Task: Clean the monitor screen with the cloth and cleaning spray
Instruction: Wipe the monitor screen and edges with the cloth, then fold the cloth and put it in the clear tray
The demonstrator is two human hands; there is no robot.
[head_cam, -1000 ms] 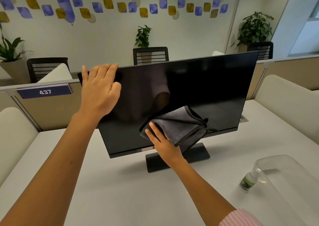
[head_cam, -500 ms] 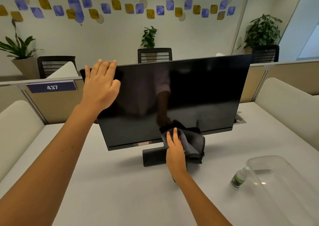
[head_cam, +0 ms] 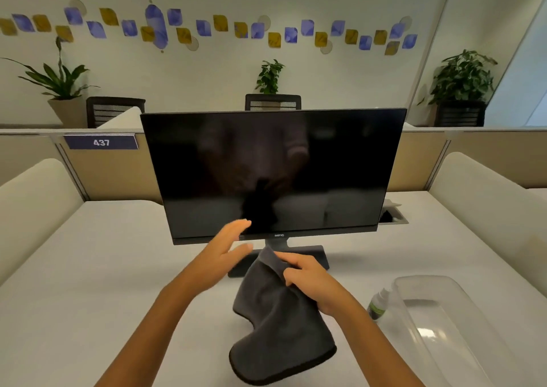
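A black monitor [head_cam: 275, 173] with a dark, switched-off screen stands on its flat base in the middle of the white desk [head_cam: 88, 268]. In front of the base, my right hand [head_cam: 310, 280] pinches the top edge of a dark grey cloth [head_cam: 278, 327], which hangs down toward me, off the screen. My left hand [head_cam: 222, 253] hovers open just left of the cloth, fingers spread, below the screen's lower edge. A small spray bottle [head_cam: 379, 303] with a green label and white cap stands at the right, untouched.
A clear plastic tray [head_cam: 461, 333] sits at the right front, next to the spray bottle. A cable opening [head_cam: 392, 216] lies behind the monitor's right side. Low padded dividers flank the desk; a partition marked 437, chairs and plants stand beyond.
My left hand has let go of the monitor's top left corner and come down beside the cloth. My right hand has pulled the cloth off the screen toward me, and it now hangs unfolded.
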